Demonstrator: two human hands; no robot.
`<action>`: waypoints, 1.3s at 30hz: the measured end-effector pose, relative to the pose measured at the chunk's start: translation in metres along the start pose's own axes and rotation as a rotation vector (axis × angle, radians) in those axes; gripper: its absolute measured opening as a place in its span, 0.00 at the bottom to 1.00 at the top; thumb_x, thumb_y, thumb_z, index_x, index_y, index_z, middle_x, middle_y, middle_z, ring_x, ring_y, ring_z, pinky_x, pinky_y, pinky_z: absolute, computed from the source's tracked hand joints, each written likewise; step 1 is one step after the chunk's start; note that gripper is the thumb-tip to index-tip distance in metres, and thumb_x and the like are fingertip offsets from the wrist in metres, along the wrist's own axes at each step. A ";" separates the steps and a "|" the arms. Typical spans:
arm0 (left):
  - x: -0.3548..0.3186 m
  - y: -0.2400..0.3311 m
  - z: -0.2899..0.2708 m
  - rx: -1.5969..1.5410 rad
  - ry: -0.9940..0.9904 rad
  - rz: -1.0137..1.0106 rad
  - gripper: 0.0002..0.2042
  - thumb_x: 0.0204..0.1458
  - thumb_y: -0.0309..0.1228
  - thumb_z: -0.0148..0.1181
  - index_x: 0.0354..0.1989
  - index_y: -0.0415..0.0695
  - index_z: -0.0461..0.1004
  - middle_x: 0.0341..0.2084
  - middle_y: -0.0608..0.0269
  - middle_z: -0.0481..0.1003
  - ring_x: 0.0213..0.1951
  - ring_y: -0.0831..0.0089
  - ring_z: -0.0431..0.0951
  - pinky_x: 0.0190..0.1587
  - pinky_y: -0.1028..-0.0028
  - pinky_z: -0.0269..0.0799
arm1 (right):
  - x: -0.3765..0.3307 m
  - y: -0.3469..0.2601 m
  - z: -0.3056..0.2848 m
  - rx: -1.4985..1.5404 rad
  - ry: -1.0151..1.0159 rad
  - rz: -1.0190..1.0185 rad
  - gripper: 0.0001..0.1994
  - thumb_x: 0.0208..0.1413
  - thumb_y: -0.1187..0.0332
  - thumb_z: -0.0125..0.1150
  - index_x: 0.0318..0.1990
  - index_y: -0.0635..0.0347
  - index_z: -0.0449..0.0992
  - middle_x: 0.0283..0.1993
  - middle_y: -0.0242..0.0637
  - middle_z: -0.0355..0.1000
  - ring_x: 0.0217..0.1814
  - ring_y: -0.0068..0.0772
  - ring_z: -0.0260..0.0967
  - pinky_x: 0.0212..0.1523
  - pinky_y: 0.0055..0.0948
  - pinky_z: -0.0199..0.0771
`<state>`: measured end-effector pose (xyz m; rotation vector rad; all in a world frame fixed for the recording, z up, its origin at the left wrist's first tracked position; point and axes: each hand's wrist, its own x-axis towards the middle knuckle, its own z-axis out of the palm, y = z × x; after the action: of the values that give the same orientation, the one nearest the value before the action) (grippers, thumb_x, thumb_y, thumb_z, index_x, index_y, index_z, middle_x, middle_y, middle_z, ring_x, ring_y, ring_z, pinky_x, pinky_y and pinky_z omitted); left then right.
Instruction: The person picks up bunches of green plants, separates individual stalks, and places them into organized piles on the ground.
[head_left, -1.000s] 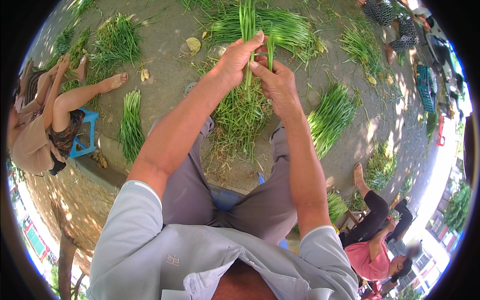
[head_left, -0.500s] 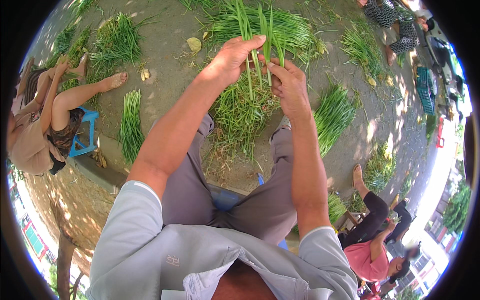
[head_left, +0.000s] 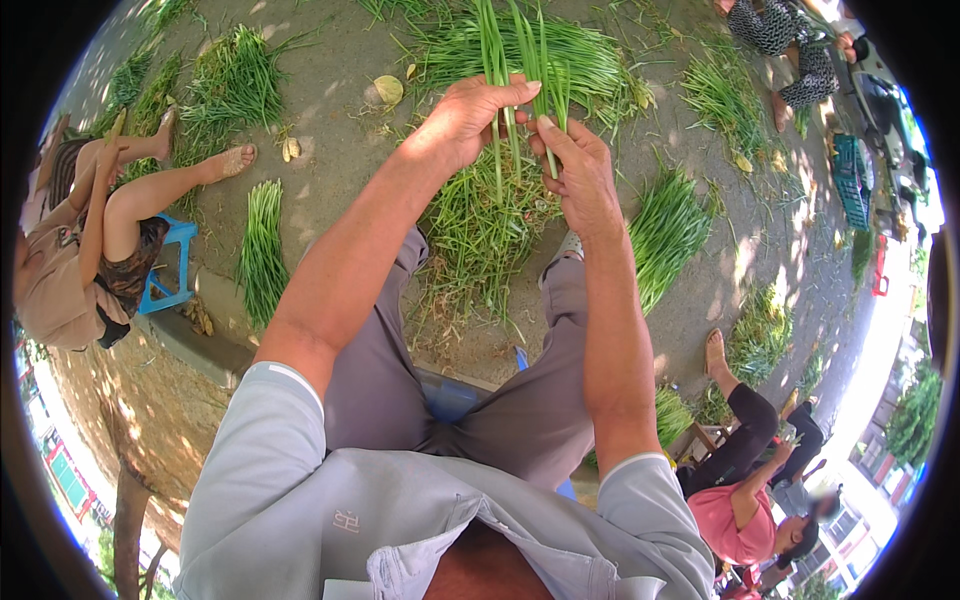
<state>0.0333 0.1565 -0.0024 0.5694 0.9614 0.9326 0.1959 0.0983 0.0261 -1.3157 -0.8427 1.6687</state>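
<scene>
Both my hands are raised side by side above a loose heap of green and yellowed trimmings (head_left: 480, 245) between my feet. My left hand (head_left: 465, 115) pinches a few long garlic chives (head_left: 492, 45), leaves pointing away from me and pale stems hanging below the fingers. Close beside it, my right hand (head_left: 580, 170) is closed on another few chives (head_left: 551, 95), thumb over their stems. The left thumb reaches across toward the right hand's leaves. Just beyond the hands lies a broad pile of chives (head_left: 590, 55).
Neat chive bundles lie to the right (head_left: 665, 235) and left (head_left: 262, 250) of my legs. A person sits at left on a blue stool (head_left: 170, 265); another person in pink (head_left: 735, 520) sits at lower right. A green crate (head_left: 851, 180) stands at far right.
The chives in my right hand have shifted slightly and tilt more to the right. My left thumb has moved a little to the right, nearer them.
</scene>
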 end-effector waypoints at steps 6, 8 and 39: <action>-0.008 0.008 0.009 -0.024 -0.020 -0.035 0.21 0.57 0.45 0.66 0.48 0.40 0.76 0.32 0.70 0.75 0.32 0.78 0.73 0.39 0.75 0.73 | 0.002 0.001 -0.007 0.116 0.007 -0.060 0.10 0.66 0.63 0.54 0.45 0.59 0.75 0.28 0.24 0.67 0.21 0.12 0.56 0.18 0.17 0.51; -0.007 0.009 0.008 -0.005 -0.011 -0.029 0.23 0.57 0.48 0.64 0.50 0.41 0.76 0.32 0.71 0.75 0.32 0.79 0.72 0.39 0.76 0.73 | 0.003 0.003 -0.006 0.177 0.017 -0.087 0.09 0.67 0.64 0.53 0.45 0.60 0.74 0.28 0.25 0.67 0.22 0.13 0.57 0.19 0.17 0.52; -0.007 0.005 0.005 0.162 0.031 0.020 0.20 0.57 0.49 0.64 0.44 0.43 0.77 0.27 0.74 0.72 0.28 0.81 0.72 0.34 0.78 0.70 | 0.005 0.002 -0.008 0.115 -0.031 -0.003 0.08 0.65 0.65 0.58 0.43 0.60 0.75 0.32 0.26 0.70 0.19 0.10 0.50 0.17 0.15 0.48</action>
<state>0.0338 0.1528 0.0065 0.7042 1.0669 0.8887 0.2030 0.1017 0.0207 -1.2125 -0.7544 1.7132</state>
